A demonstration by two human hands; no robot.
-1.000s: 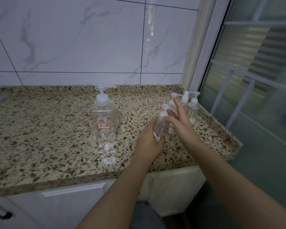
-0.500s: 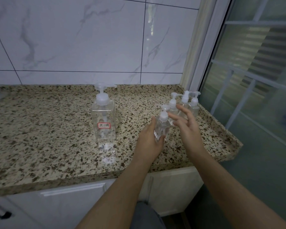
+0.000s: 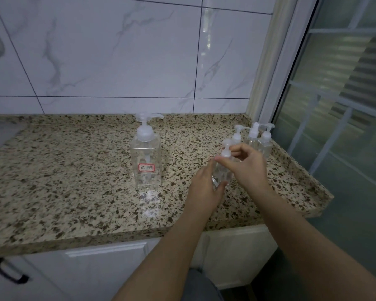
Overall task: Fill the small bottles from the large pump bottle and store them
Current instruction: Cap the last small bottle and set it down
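A large clear pump bottle (image 3: 146,158) with a red-framed label stands upright in the middle of the speckled granite counter (image 3: 63,181). To its right, my left hand (image 3: 205,190) grips the body of a small clear pump bottle (image 3: 221,170) that stands on the counter. My right hand (image 3: 246,166) is over it, thumb and fingers curled round its white pump cap (image 3: 226,152). Behind my hands, three more small pump bottles (image 3: 253,137) stand together near the counter's right end.
A marble-tiled wall (image 3: 117,51) backs the counter. A window (image 3: 339,94) with a white frame closes the right side. White cabinet doors (image 3: 106,268) sit below the counter, one with a black handle (image 3: 9,272) at lower left. A sink edge (image 3: 0,131) shows at far left.
My right hand briefly drew back from the small bottle's top, then returned and closed round the pump cap. My left hand kept its grip on the bottle body.
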